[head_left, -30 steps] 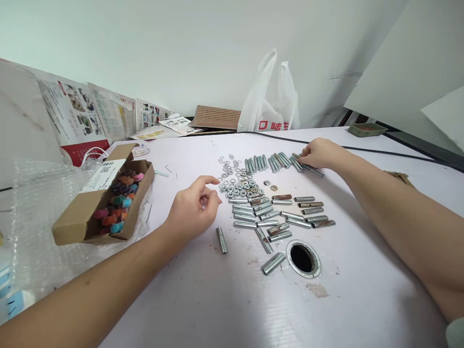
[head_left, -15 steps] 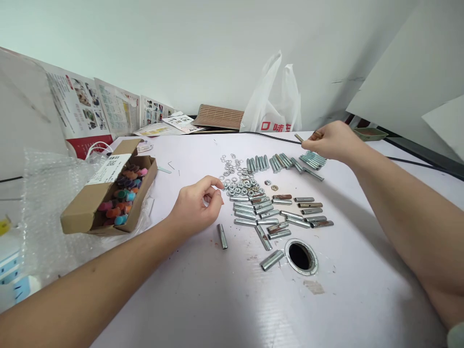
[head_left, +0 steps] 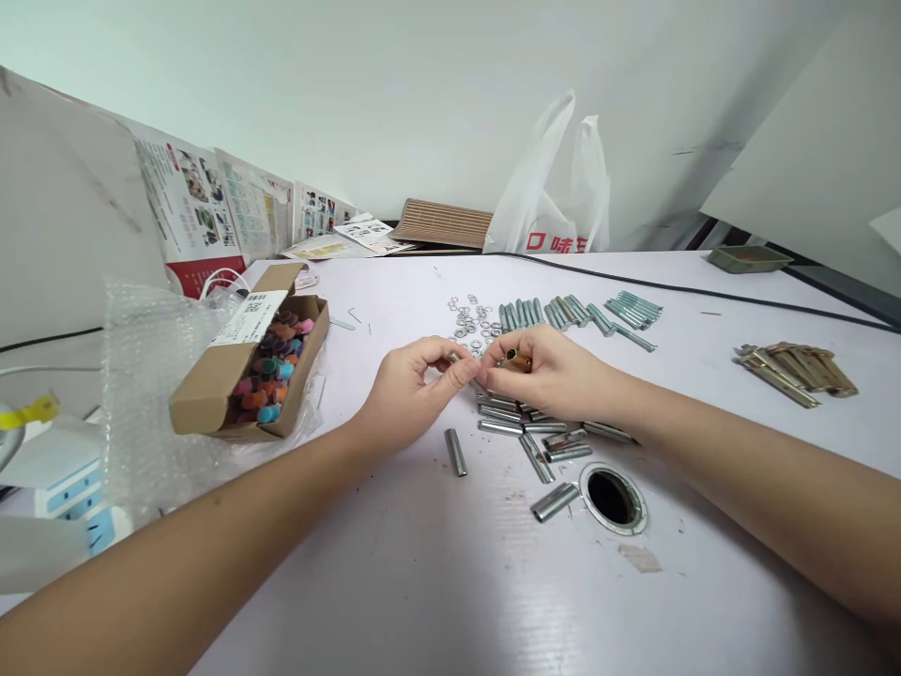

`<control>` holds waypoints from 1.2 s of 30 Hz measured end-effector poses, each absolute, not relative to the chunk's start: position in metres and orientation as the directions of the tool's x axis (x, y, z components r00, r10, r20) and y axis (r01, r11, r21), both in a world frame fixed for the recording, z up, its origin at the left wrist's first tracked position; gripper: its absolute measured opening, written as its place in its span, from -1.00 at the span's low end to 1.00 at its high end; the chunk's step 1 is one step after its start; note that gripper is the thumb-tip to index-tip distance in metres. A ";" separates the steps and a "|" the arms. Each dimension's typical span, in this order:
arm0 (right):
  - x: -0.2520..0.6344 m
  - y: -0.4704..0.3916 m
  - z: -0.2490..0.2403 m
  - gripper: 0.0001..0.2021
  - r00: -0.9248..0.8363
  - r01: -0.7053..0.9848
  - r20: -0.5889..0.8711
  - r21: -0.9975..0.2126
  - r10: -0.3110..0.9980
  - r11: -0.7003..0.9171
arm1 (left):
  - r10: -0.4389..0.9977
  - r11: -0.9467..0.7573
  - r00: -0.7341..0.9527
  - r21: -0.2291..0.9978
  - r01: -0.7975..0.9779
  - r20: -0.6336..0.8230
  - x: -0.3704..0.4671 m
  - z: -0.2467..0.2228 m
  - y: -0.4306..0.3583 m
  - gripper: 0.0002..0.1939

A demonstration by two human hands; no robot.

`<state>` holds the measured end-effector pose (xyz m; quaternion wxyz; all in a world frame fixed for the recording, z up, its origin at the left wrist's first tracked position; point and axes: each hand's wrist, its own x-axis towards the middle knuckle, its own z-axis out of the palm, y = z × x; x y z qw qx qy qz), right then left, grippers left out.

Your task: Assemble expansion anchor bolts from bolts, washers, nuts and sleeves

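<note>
My right hand [head_left: 542, 371] is closed around a brass-coloured metal sleeve [head_left: 519, 361], whose open end shows between the fingers. Its fingertips meet those of my left hand [head_left: 422, 385], which is closed in a pinch. A small metal end [head_left: 454, 357] peeks out at the left fingers; the rest is hidden. Both hands are just above the nuts and washers [head_left: 473, 314], covering part of them. Silvery metal sleeves [head_left: 499, 427] lie in rows below the hands, and one loose sleeve [head_left: 456, 453] is nearer me. Silvery bolts [head_left: 521, 314] are lined up behind.
On the left, an open cardboard box [head_left: 204, 399] of colourful pieces rests on bubble wrap [head_left: 151, 376]. Several brass-coloured bolt assemblies [head_left: 799, 371] lie at right. A round ringed hole [head_left: 637, 512] is in the table. A black cable [head_left: 654, 280] crosses the back, near a white plastic bag [head_left: 549, 202].
My right hand has come from the back right to the middle, meeting my left hand over the parts. The view has shifted, bringing the brass-coloured assemblies at right into sight.
</note>
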<state>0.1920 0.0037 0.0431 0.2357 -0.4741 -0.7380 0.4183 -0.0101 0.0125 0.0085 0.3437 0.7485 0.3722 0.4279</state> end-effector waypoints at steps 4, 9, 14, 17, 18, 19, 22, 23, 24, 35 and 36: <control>0.191 0.012 0.049 -0.75 -0.272 0.386 0.071 -0.905 0.960 0.177 | 0.789 -0.614 0.373 0.642 0.459 0.488 -0.013 0.006 0.018 -0.81; 0.166 0.018 0.045 -0.59 -0.342 0.380 0.196 -0.866 0.919 0.326 | 0.849 -0.524 0.395 0.647 0.553 0.350 -0.009 0.003 0.022 -0.82; 0.153 0.024 0.036 -0.46 -0.462 0.392 0.282 -0.786 0.841 0.479 | 0.876 -0.463 0.402 0.702 0.541 0.267 -0.007 0.005 0.022 -0.83; 0.154 0.024 0.036 -0.43 -0.454 0.392 0.281 -0.789 0.846 0.473 | 0.876 -0.463 0.405 0.695 0.550 0.263 -0.007 0.006 0.022 -0.82; 0.155 0.024 0.036 -0.43 -0.458 0.401 0.276 -0.784 0.845 0.474 | 0.874 -0.464 0.409 0.699 0.544 0.262 -0.008 0.006 0.023 -0.82; 0.156 0.024 0.037 -0.44 -0.465 0.411 0.269 -0.778 0.843 0.475 | 0.870 -0.468 0.415 0.704 0.533 0.265 -0.008 0.006 0.023 -0.83; 0.156 0.022 0.037 -0.47 -0.484 0.432 0.273 -0.751 0.831 0.499 | 0.862 -0.479 0.429 0.711 0.515 0.269 -0.009 0.007 0.023 -0.84; 0.156 0.022 0.037 -0.47 -0.481 0.435 0.285 -0.744 0.829 0.508 | 0.862 -0.481 0.430 0.707 0.519 0.271 -0.009 0.007 0.023 -0.84; 0.156 0.021 0.038 -0.48 -0.476 0.443 0.294 -0.734 0.829 0.514 | 0.862 -0.481 0.429 0.705 0.521 0.270 -0.009 0.008 0.022 -0.83; 0.153 0.013 0.053 -0.57 -0.444 0.640 0.194 -0.615 0.875 0.461 | 0.840 -0.519 0.456 0.676 0.522 0.293 -0.009 0.005 0.024 -0.83; 0.154 0.014 0.053 -0.57 -0.438 0.648 0.190 -0.611 0.879 0.455 | 0.838 -0.524 0.457 0.671 0.524 0.298 -0.009 0.005 0.025 -0.82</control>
